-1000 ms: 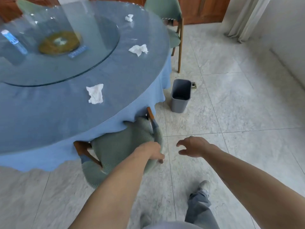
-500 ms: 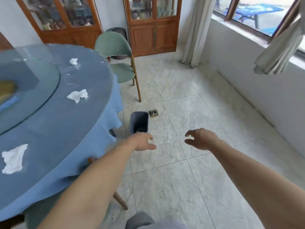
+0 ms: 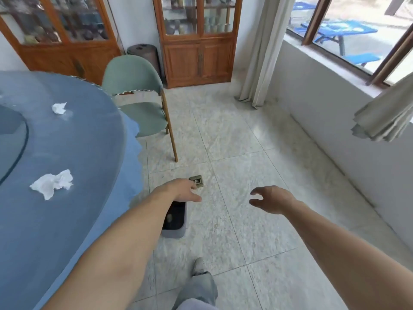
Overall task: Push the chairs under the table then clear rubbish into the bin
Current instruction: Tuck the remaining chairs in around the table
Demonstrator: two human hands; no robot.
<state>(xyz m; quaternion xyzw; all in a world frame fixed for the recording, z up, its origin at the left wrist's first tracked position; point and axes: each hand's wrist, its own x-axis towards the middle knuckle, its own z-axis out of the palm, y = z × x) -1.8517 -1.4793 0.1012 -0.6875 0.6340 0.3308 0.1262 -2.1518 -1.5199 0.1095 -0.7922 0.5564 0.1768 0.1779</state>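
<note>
- Beside the round table [image 3: 67, 220], at its far edge, stands the green chair [image 3: 134, 86] — seat facing the table, its front just tucked behind the blue cloth, most of the seat out in the open.
- On the table, two crumpled white tissues: the larger tissue [image 3: 52, 183] lies towards the near side of the cloth, the smaller tissue [image 3: 59, 108] further back, nearer the chair.
- Down on the floor, just beside the table's hanging cloth, sits the grey bin [image 3: 176, 222], mouth up, partly hidden behind the left forearm; something small and dark lies inside, too dim to name.
- Left hand [image 3: 182, 190] is out in front, above the bin's far rim, fingers loosely spread and empty, palm down.
- Right hand [image 3: 271, 200] hangs level with it, further from the table, fingers half curled and apart, gripping nothing.
- Just past the left fingertips, a small brass floor socket [image 3: 197, 181] is set into the pale tiles, between bin and chair.
- One foot in a grey shoe [image 3: 199, 266] is planted on the tiles on the near side of the bin, grey trouser leg below it.
- Beyond the chair, away from the table, two wooden glass-fronted cabinets [image 3: 199, 41] line the wall, with a dark round stool [image 3: 143, 52] between them.
- Off to the side opposite the table, pale curtains [image 3: 259, 52] hang by a wide window [image 3: 348, 30].
</note>
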